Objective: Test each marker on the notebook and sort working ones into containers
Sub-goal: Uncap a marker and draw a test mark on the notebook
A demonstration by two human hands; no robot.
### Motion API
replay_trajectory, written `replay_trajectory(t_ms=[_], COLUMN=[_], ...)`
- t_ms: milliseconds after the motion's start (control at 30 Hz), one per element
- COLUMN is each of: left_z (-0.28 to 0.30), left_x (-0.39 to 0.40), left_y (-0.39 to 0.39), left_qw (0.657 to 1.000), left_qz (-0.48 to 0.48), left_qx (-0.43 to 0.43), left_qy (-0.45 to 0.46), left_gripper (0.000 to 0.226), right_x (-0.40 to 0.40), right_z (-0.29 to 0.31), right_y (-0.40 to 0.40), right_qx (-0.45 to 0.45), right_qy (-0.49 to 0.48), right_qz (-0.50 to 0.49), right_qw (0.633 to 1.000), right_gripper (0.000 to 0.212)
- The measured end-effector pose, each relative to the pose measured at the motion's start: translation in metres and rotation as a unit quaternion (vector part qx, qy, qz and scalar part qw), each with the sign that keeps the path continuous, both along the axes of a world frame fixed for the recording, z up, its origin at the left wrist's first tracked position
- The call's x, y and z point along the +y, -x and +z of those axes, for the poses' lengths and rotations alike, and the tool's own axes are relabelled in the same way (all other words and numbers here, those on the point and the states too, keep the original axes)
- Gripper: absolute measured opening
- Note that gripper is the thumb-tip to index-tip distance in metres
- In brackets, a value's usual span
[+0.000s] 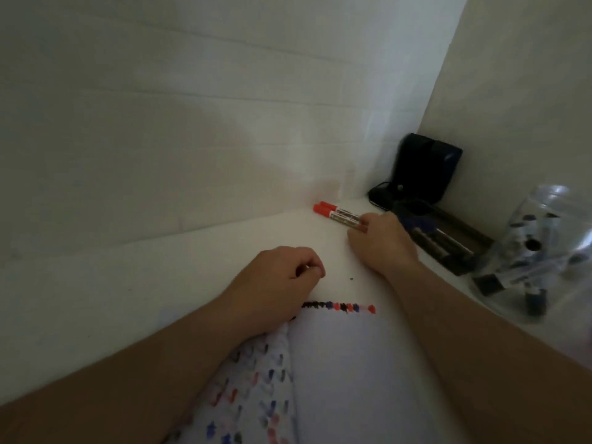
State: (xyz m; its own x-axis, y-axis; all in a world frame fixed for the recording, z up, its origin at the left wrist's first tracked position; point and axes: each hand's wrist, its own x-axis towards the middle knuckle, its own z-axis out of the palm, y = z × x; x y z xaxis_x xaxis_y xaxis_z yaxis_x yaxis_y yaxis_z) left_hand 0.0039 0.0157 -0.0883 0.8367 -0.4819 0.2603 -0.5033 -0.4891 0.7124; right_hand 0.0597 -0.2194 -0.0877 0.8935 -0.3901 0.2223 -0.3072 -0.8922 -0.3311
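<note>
Both forearms stretch out over the white table. Left hand sits loosely curled on the notebook's top corner, holding nothing. Right hand reaches ahead, fingers closing on the rear ends of two red-capped markers lying by the wall. To the right, a clear plastic bag holds dark markers; a dark tray holds several more.
</note>
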Motion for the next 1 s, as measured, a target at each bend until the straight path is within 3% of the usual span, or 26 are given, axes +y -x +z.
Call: replay_trajectory(t_ms=[200,333,433,500,567,667,767,867,1000], left_z=[0.001,-0.003,-0.003,-0.002,-0.003,-0.001,0.003,0.005,0.006], left_x=[0.002,0.004,0.004,0.003,0.003,0.003,0.004,0.003,-0.001], left_y=[-0.004,-0.004,-0.002,0.000,0.001,0.003,0.006,0.008,0.014], left_qw=[1.000,0.998,0.992,0.986,0.975,0.964,0.981,0.978,0.979], left_qz=[0.011,0.063,0.101,0.104,0.091,0.046,-0.012,-0.024,-0.057], left_qx=[-0.005,-0.013,-0.070,-0.127,-0.196,-0.258,-0.190,-0.202,-0.180], left_qy=[-0.011,0.011,0.020,-0.020,-0.056,-0.056,-0.027,-0.043,-0.073], left_gripper=[0.016,0.043,0.061,0.060,0.048,0.035,0.028,0.027,0.018], right_x=[0.005,0.012,0.021,0.029,0.039,0.055,0.061,0.058,0.069], right_z=[0.002,0.019,0.037,0.044,0.044,0.033,0.031,0.033,0.026], right_y=[-0.008,0.036,0.075,0.097,0.112,0.119,0.119,0.121,0.120], right_qx=[0.055,-0.007,-0.034,-0.056,-0.085,-0.127,-0.192,-0.205,-0.131], right_qy=[0.047,-0.116,-0.182,-0.307,-0.490,-0.611,-0.635,-0.658,-0.620], right_qz=[-0.008,0.066,0.116,0.149,0.168,0.166,0.151,0.144,0.176], right_qw=[0.997,0.991,0.976,0.938,0.851,0.763,0.733,0.710,0.753], right_gripper=[0.041,0.016,0.009,0.006,0.009,0.019,0.023,0.027,0.038])
